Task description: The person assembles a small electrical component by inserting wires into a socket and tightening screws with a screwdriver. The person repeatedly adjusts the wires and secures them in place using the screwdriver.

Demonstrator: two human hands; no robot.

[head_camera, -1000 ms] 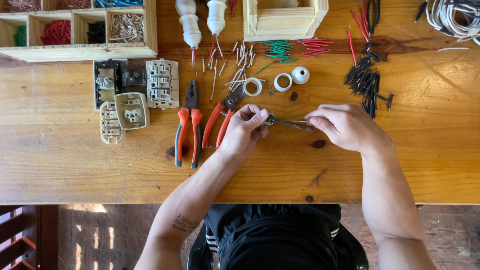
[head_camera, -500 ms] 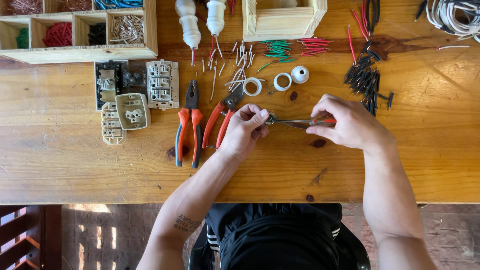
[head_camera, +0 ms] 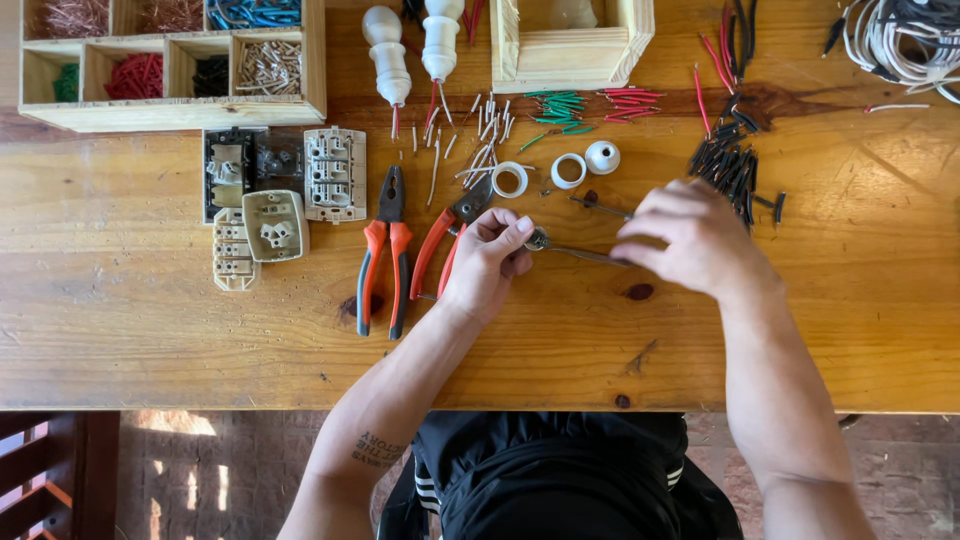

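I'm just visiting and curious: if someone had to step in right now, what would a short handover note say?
Left hand: pinching a small metal fitting over the wooden table.
Right hand: gripping a thin screwdriver, tip at the fitting.
Nearby: two orange-handled pliers, white rings, cut wire pieces, switch modules, black sleeves.
Done: wires cut and sorted by colour.
Left: the fitting is still being worked; other parts lie loose.

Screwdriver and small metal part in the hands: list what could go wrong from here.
1. The left hand pinches the small metal part by fingertips only; the screwdriver could slip onto a finger.
2. If dropped, the part might get lost among the loose wire pieces nearby.
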